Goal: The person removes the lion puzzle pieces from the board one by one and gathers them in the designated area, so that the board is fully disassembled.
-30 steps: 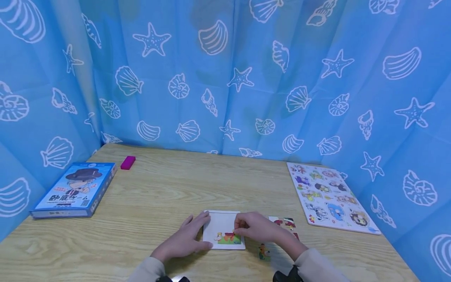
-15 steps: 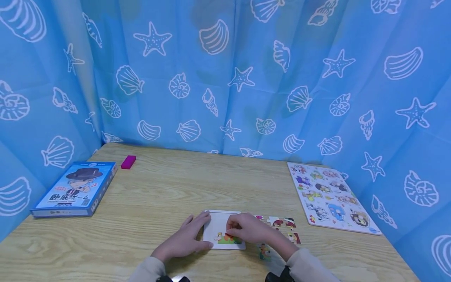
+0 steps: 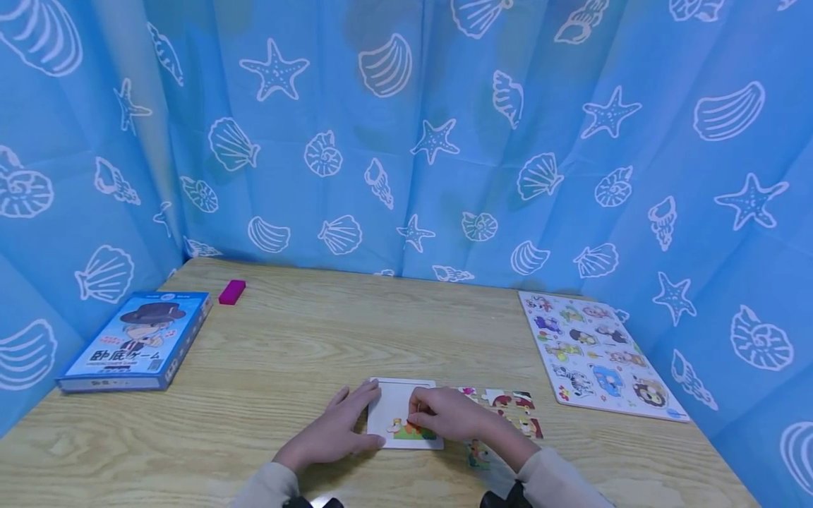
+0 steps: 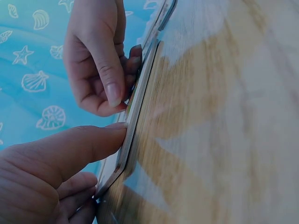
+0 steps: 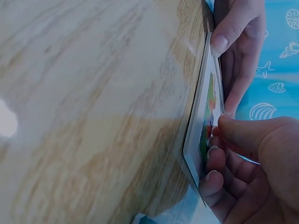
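Note:
A white puzzle board [image 3: 387, 403] lies on the table, with joined pieces forming a green and orange picture [image 3: 416, 433] along its lower right part. My left hand [image 3: 339, 430] rests at the board's left side, fingers extended toward the top corner and thumb at the bottom one. In the left wrist view, the left thumb [image 4: 88, 144] touches the board's near edge. Over the picture, my right hand [image 3: 454, 413] pinches a small puzzle piece between thumb and fingertips, mostly hidden by them. The right wrist view shows the right thumb [image 5: 243, 128] close over the picture.
Loose puzzle pieces [image 3: 524, 402] lie right of the board, partly behind the right forearm; another piece [image 3: 478, 454] is nearer me. An animal puzzle board [image 3: 597, 353] stands at right, a blue game box [image 3: 136, 339] at left, with a magenta block [image 3: 231, 292] beyond it.
My right hand has shifted left across the picture, then stayed there with fingertips low over it. More loose pieces show beside the forearm. The left hand has stayed in place.

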Demonstrator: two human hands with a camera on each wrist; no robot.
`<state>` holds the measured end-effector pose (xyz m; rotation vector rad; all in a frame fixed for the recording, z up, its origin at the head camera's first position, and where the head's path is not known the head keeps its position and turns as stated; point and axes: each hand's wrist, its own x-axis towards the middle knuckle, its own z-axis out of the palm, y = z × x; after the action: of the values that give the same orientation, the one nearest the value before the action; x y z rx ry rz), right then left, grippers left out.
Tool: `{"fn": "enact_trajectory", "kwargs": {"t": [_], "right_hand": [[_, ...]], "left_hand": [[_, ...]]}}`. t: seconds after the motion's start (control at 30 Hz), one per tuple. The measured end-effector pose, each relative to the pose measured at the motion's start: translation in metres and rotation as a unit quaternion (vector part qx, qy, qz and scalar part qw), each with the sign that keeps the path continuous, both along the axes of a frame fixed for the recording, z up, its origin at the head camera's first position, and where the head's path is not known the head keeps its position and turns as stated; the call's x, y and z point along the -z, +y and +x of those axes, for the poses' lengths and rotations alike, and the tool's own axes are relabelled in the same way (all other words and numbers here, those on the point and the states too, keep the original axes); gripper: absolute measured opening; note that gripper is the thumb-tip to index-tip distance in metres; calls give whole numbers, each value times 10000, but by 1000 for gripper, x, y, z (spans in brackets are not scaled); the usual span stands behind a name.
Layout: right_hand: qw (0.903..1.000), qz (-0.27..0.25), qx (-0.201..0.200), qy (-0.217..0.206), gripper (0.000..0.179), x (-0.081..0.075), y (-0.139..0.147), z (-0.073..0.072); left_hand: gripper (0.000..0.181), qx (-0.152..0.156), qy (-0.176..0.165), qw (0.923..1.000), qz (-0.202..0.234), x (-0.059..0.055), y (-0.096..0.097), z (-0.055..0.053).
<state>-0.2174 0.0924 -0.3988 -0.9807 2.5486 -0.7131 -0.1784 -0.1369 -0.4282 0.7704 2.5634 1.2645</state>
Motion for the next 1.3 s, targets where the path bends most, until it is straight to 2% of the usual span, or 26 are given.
{"fn": "enact_trajectory", "kwargs": {"t": [0.53,0.83,1.1,1.3], "right_hand": [[9979,595,141,209,10,0,-4,3],[9986,457,264,-23,10,-1,-2,5],[9988,334,360,-60,9,-3,-2,8],[9994,163,267,-125,9,-8,1,11]], "left_hand": [[75,-6,38,10000,8,-2,1,0],[76,-23,32,10000,10,-1,1,0],[75,-18,65,10000,10,-3,1,1],[75,-36,91,10000,-15,-1,1,1]]}}
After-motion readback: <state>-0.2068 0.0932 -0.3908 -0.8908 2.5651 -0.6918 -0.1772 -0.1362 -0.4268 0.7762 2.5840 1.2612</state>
